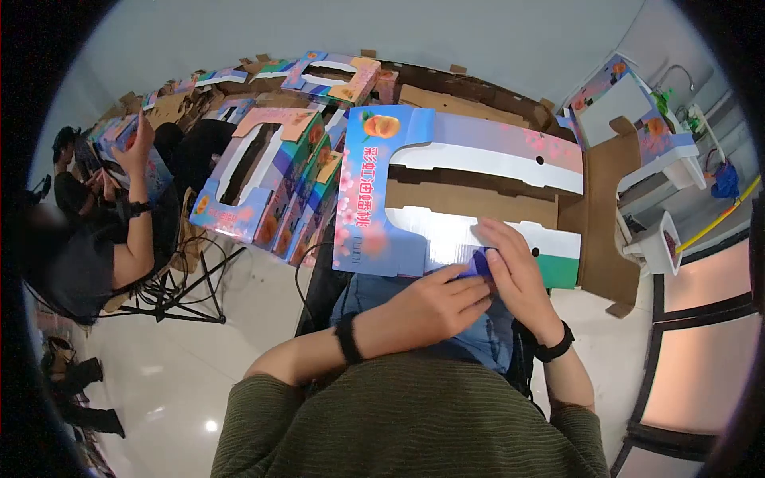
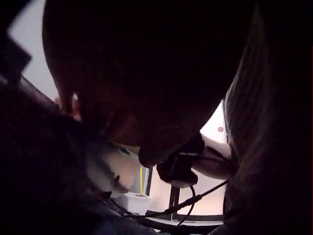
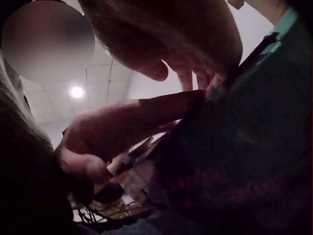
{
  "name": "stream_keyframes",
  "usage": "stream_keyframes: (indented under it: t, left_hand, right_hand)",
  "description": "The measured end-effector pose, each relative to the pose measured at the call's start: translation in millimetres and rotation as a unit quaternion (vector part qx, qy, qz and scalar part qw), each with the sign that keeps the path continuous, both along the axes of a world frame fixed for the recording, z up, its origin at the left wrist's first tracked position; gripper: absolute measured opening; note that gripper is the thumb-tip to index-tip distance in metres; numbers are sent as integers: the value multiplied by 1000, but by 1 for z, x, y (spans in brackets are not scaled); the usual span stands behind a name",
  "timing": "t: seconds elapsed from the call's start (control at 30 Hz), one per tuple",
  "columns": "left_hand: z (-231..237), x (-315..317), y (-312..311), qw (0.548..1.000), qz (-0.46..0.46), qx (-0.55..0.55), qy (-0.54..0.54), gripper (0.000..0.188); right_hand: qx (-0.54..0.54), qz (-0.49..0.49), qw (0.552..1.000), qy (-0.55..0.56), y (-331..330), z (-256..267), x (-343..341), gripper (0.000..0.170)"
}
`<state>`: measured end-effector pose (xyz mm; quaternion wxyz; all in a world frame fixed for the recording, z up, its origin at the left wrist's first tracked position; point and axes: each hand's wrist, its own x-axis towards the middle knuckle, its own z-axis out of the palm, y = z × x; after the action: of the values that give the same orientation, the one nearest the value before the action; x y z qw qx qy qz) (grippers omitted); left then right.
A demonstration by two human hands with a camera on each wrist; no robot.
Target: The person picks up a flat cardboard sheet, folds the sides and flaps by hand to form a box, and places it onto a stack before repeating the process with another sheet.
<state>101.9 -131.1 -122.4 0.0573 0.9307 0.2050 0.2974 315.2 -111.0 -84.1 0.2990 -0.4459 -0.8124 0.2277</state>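
Observation:
A printed cardboard carton [image 1: 370, 187], with a peach picture and Chinese characters, lies at the lap with its large window toward me. My left hand [image 1: 438, 303] is at the carton's near edge, its fingers reaching to a purple-blue part [image 1: 476, 263] of the card. Right beside it, my right hand [image 1: 518, 275] lays fairly straight fingers over the white panel [image 1: 442, 235] and that same part. From below, the right wrist view has both hands meeting along the carton's dark edge [image 3: 244, 78]. The left wrist view is mostly dark.
Several similar cartons [image 1: 259, 179] stand to the left, and more [image 1: 331, 76] lie at the back. A brown end flap [image 1: 610, 227] sticks out on the right. Another person [image 1: 131, 239] sits at far left. A sink [image 1: 660, 243] and yellow hose [image 1: 721, 213] are at right.

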Motion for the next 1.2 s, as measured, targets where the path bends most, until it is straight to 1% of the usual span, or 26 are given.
stream_keyframes:
  t: [0.07, 0.13, 0.17, 0.27, 0.3, 0.4, 0.5, 0.63, 0.73, 0.77, 0.87, 0.97, 1.07, 1.13, 1.17, 1.2]
  left_hand:
    - [16, -29, -7, 994, -61, -79, 31, 47]
    - [28, -62, -1, 997, 16, -69, -18, 42]
    - [33, -71, 10, 995, 47, -75, -48, 41]
    - [39, -82, 34, 985, 135, -97, -53, 40]
    - [40, -81, 41, 988, 134, -73, -35, 41]
    - [43, -79, 53, 992, 94, -73, 49, 40]
    - [42, -79, 74, 991, 26, -99, 87, 40]
    - [60, -76, 105, 950, -46, -231, 206, 40]
    - [87, -60, 117, 882, -20, -331, 333, 34]
    - [104, -54, 115, 849, -17, -402, 342, 30]
    - [110, -58, 124, 849, -89, -382, 354, 24]
    - [120, -72, 119, 851, -78, -389, 343, 23]
    - [138, -115, 112, 873, -157, -407, 220, 21]
    - [155, -146, 98, 836, -40, -505, 211, 22]
    - [149, -158, 96, 859, -103, -474, 166, 19]
    - [144, -171, 97, 852, -90, -475, 199, 21]
  right_hand:
    - [62, 5, 994, -90, -3, -6, -5, 41]
    - [122, -8, 977, -175, -7, -1, -22, 43]
    - [152, 12, 962, -225, -6, -3, -27, 56]
    - [176, 40, 953, -242, -3, -14, -46, 69]
    - [184, 36, 946, -265, 0, -18, -48, 82]
    - [190, 28, 921, -340, 5, -27, -51, 86]
    - [194, 28, 921, -336, 7, -29, -49, 90]
    - [180, 30, 934, -308, 6, -27, -48, 89]
    - [168, 33, 936, -308, 6, -27, -48, 87]
    - [155, 36, 938, -309, 6, -27, -47, 86]
    - [145, 37, 945, -291, 5, -26, -45, 86]
    - [157, 33, 946, -281, 3, -30, -45, 86]
    - [162, 28, 943, -288, 4, -27, -45, 87]
    - [168, 24, 938, -301, 2, -29, -45, 88]
    - [178, 24, 933, -311, 2, -31, -44, 88]
    - [189, 24, 928, -321, 3, -31, -44, 88]
